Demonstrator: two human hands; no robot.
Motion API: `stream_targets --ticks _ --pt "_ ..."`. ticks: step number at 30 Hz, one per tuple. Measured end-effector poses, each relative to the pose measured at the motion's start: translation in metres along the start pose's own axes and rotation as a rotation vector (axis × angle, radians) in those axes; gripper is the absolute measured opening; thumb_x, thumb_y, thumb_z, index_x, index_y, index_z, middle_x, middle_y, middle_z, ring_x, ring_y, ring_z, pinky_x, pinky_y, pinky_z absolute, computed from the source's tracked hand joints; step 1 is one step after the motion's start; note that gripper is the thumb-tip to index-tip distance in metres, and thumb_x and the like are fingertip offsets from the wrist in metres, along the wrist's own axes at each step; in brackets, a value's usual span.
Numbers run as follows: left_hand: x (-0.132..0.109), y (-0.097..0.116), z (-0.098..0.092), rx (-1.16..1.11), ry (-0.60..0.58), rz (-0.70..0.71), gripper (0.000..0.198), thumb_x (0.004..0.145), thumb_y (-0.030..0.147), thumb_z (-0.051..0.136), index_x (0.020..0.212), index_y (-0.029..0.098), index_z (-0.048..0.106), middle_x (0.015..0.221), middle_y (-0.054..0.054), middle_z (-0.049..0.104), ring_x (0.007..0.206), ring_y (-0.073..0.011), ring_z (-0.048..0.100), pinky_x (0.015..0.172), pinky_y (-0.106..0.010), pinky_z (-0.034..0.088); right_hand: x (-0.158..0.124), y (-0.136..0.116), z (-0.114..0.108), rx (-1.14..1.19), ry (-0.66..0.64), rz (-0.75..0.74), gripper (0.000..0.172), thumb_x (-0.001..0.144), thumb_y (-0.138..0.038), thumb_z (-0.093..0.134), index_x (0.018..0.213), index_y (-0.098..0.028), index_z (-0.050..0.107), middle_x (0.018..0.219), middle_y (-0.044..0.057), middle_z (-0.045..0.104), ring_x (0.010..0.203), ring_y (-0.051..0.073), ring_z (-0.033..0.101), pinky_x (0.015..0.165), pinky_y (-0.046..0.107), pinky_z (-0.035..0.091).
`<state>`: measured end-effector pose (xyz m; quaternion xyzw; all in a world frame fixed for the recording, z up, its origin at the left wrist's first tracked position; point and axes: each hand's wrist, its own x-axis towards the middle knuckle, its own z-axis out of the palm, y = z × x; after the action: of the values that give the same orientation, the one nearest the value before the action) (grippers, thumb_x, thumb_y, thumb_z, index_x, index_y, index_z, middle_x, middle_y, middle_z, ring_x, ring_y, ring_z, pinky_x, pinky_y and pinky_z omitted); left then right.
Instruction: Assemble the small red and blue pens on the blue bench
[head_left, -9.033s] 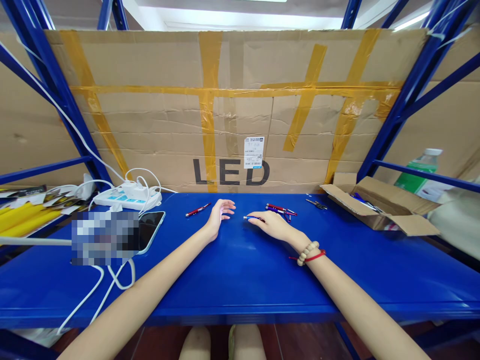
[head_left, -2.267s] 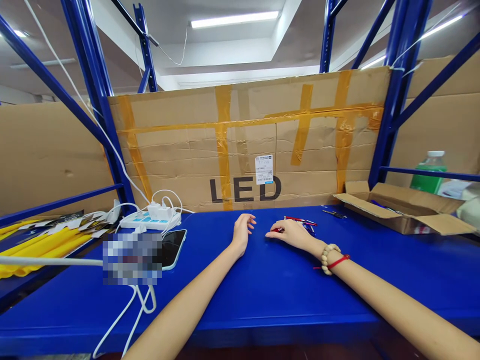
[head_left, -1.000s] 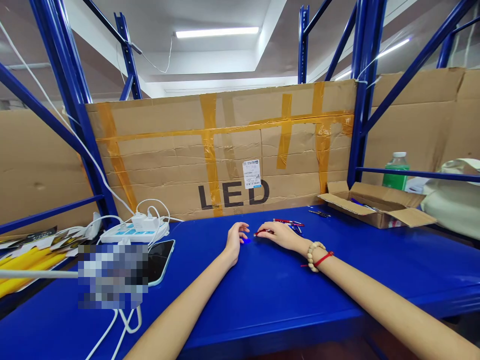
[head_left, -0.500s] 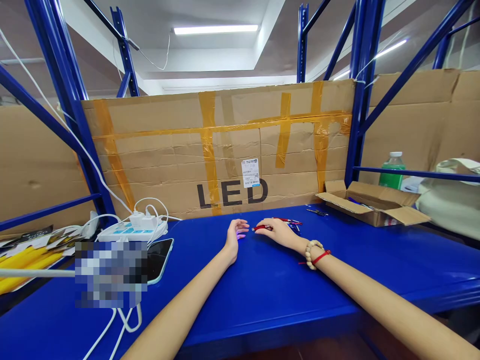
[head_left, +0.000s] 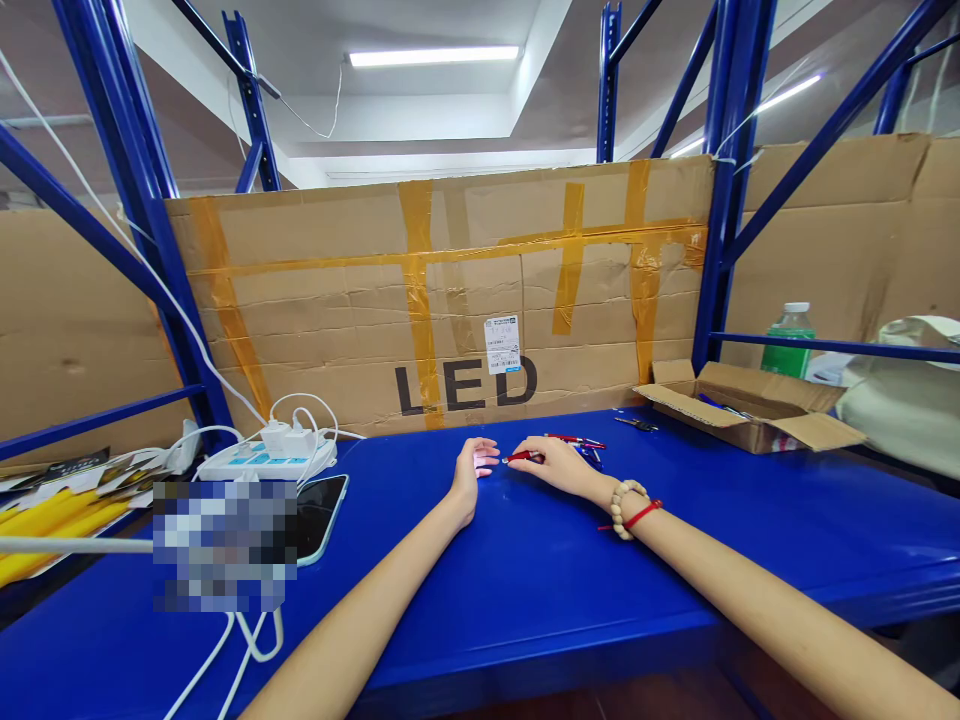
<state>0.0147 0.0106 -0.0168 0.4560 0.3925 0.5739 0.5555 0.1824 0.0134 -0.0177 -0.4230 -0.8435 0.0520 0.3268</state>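
Note:
My right hand (head_left: 559,464) holds a small red pocket flashlight (head_left: 523,456) between thumb and fingers, its silver end facing left. A white glow falls on the fingers and palm of my left hand (head_left: 471,472). That hand stands on edge a short gap away, fingers apart and slightly curled, holding nothing. Just behind my right hand lie several slim red and blue items (head_left: 589,452), partly hidden by it. A beaded bracelet and a red cord circle my right wrist.
Farther right are a small dark metal item (head_left: 636,424) and an open cardboard box (head_left: 739,415). To the left, a phone (head_left: 324,515) lies near a white power strip (head_left: 262,460) with cables. A taped cardboard sheet (head_left: 337,330) stands behind the blue tabletop (head_left: 525,600).
The light on my left fingers has turned from purple to white. Both hands stay in nearly the same place, and the flashlight remains in my right hand.

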Motion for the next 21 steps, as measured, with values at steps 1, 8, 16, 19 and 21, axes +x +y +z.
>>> stream_targets --ticks 1,8,16,19,21 --pt "0.000 0.000 0.000 0.000 -0.002 0.003 0.028 0.067 0.037 0.044 0.073 0.014 0.058 0.074 -0.006 0.061 0.066 -0.0143 0.056 0.061 -0.024 0.036 0.000 0.000 0.000 0.002 -0.004 -0.003 0.033 0.083 -0.048 0.047 0.091 -0.022 0.065 0.091 0.003 0.066 0.080 0.017 0.059 0.070 0.028 0.043" --pt "0.000 0.001 -0.001 0.006 -0.008 0.005 0.027 0.069 0.036 0.043 0.072 0.014 0.058 0.072 -0.006 0.062 0.064 -0.0141 0.056 0.060 -0.024 0.036 0.001 0.001 0.002 0.049 -0.017 -0.014 0.033 0.086 -0.044 0.043 0.093 -0.021 0.064 0.092 0.004 0.065 0.078 0.017 0.058 0.071 0.029 0.043" --pt "-0.005 0.009 0.001 0.008 -0.022 -0.054 0.025 0.068 0.034 0.041 0.071 0.015 0.057 0.069 -0.004 0.061 0.063 -0.0133 0.056 0.061 -0.023 0.036 0.007 0.003 0.001 0.253 0.061 0.035 0.040 0.085 -0.048 0.040 0.082 -0.016 0.065 0.087 0.006 0.067 0.080 0.018 0.059 0.075 0.029 0.042" --pt "-0.005 0.009 0.001 0.005 -0.024 -0.058 0.024 0.067 0.034 0.042 0.070 0.015 0.056 0.068 -0.004 0.061 0.063 -0.0137 0.056 0.061 -0.024 0.036 0.008 0.004 0.000 0.257 0.085 0.065 0.042 0.083 -0.051 0.042 0.078 -0.016 0.064 0.080 0.005 0.067 0.074 0.017 0.058 0.071 0.028 0.042" --pt "-0.005 0.008 0.000 0.006 -0.028 -0.049 0.023 0.066 0.034 0.043 0.070 0.015 0.057 0.069 -0.004 0.061 0.064 -0.0141 0.057 0.061 -0.024 0.036 0.008 0.005 -0.001 0.260 0.098 0.074 0.044 0.083 -0.052 0.040 0.076 -0.016 0.063 0.077 0.004 0.066 0.072 0.017 0.057 0.071 0.027 0.041"
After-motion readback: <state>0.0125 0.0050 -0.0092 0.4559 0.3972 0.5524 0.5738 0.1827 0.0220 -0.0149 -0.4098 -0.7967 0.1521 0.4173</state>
